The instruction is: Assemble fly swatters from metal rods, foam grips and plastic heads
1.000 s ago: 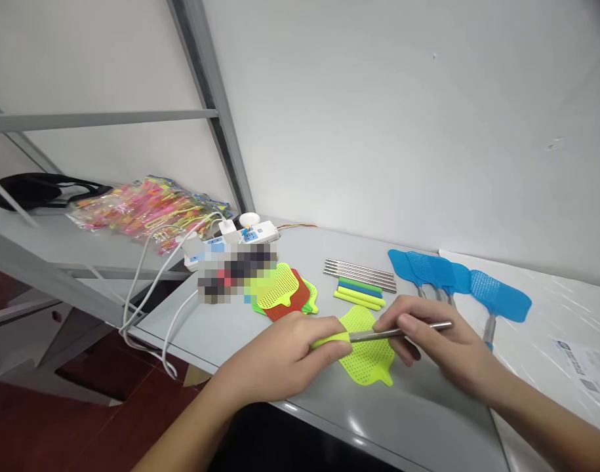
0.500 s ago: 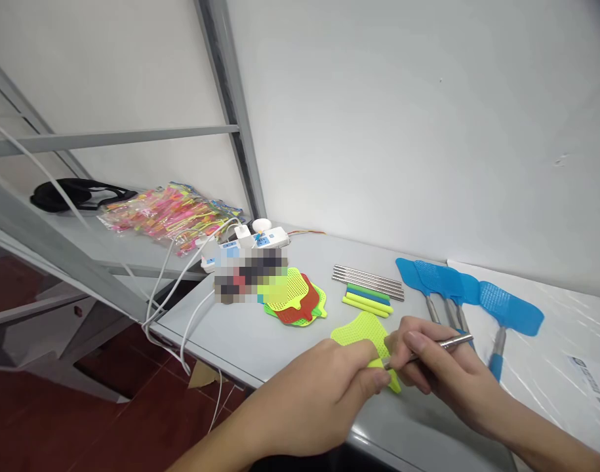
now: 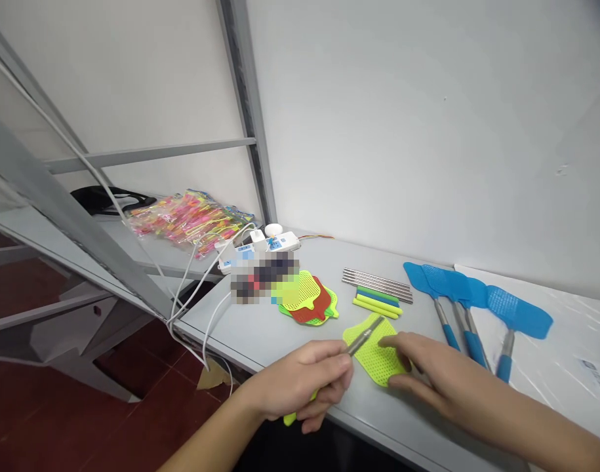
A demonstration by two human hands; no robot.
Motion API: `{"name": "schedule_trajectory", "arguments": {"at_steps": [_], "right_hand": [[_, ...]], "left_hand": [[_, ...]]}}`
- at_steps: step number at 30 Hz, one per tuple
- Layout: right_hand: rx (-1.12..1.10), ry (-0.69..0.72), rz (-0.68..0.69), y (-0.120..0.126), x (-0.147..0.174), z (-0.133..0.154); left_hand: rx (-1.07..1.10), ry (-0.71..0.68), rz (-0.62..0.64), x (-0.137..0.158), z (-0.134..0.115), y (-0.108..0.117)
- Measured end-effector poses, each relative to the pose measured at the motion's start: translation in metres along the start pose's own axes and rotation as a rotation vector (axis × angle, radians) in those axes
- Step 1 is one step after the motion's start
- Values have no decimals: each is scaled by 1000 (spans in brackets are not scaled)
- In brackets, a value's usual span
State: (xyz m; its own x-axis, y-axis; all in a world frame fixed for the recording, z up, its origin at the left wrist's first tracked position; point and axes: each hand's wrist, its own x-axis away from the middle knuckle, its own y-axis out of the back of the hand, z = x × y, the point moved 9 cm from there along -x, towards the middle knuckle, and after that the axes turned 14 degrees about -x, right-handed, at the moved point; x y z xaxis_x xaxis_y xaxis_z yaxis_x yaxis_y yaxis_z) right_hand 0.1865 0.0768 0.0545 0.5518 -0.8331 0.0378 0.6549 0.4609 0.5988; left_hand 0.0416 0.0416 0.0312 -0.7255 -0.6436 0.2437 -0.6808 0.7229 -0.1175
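My left hand [image 3: 319, 380] is closed around a metal rod [image 3: 362, 337] fitted with a yellow-green grip sleeve [image 3: 290, 417], whose end shows below the fingers. The rod's bare tip points up and to the right, over a yellow-green perforated fly swatter head [image 3: 373, 367] lying on the table. At that head's right edge is my right hand [image 3: 422, 373], its thumb and fingers apart; whether they touch the head I cannot tell. Behind lie several metal rods [image 3: 377, 285] and coloured sleeves [image 3: 377, 307]. To the left sits a stack of swatter heads [image 3: 319, 308].
Blue fly swatters [image 3: 519, 313] with metal shafts lie on the right, partly over white plastic packaging [image 3: 565, 387]. At the back left are a power strip [image 3: 282, 242], white cables [image 3: 208, 341] and bagged colourful items [image 3: 191, 219] by a grey metal frame [image 3: 248, 105].
My right hand has let go of the metal rod and moved to the swatter head's edge. My left hand now holds the rod with its tip turned upward. The view has shifted slightly.
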Motion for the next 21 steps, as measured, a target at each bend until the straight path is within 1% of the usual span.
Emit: {"name": "schedule_trajectory", "arguments": {"at_steps": [2, 5, 8, 10, 12, 15, 17, 19, 21], "right_hand": [[213, 12, -116, 0, 5, -12], [409, -66, -228, 0, 9, -28], [503, -143, -235, -2, 5, -32], [525, -187, -223, -3, -1, -33], [512, -241, -212, -3, -6, -35], [429, -314, -196, -3, -13, -44], [350, -334, -195, -1, -15, -48], [242, -335, -175, 1, -15, -48], [59, -330, -120, 1, -13, -44]], "left_hand": [[147, -51, -48, 2, 12, 5], [325, -116, -123, -2, 18, 11], [426, -137, -159, -20, 9, 12], [461, -152, -132, -39, -2, 7], [428, -143, -30, -59, -12, -7], [369, -194, -23, -78, -21, -14], [374, -210, -51, -81, -21, -14], [408, -198, -69, -77, -17, -12], [446, -169, -62, -71, -12, -11]]}}
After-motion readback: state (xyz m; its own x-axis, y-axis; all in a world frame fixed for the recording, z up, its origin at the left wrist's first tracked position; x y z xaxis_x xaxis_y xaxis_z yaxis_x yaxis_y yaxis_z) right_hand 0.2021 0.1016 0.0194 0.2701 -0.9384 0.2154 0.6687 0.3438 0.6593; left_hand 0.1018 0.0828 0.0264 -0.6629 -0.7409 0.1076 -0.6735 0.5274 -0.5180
